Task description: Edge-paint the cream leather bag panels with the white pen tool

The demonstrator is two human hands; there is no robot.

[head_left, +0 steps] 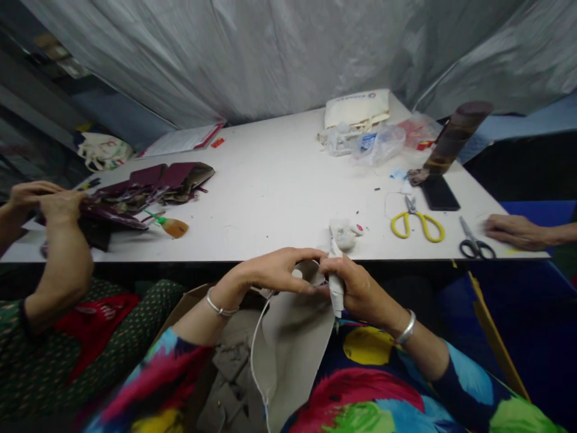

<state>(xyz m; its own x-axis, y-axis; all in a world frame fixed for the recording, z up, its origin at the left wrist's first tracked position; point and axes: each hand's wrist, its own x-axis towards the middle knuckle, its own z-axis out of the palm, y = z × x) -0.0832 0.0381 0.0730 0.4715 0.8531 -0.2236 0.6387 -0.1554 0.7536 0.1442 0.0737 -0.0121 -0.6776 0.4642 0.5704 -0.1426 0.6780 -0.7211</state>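
Observation:
A pale beige bag-like piece (pixel 295 343) of smooth material lies across my lap, its top up at the table edge. My left hand (pixel 279 270) is curved over that top, with thumb and fingertips holding its edge. In my right hand (pixel 356 285) is a slim tool wrapped in white (pixel 336 294), held upright with a thin tip pointing down; its exact kind does not show. The two hands nearly meet, and the fingertips partly hide the spot between them. Just beyond my right hand, a whitish crumpled lump (pixel 345 234) sits on the table.
Yellow-handled scissors (pixel 417 225), black-handled scissors (pixel 475 246), a phone (pixel 440 193) and a dark bottle (pixel 460 137) stand to the right, near another person's hand (pixel 518 233). Leftward, a co-worker's hands (pixel 58 201) handle maroon pieces (pixel 180 175) beside a glue bottle (pixel 174 227). Below is a box of beige pieces (pixel 229 361).

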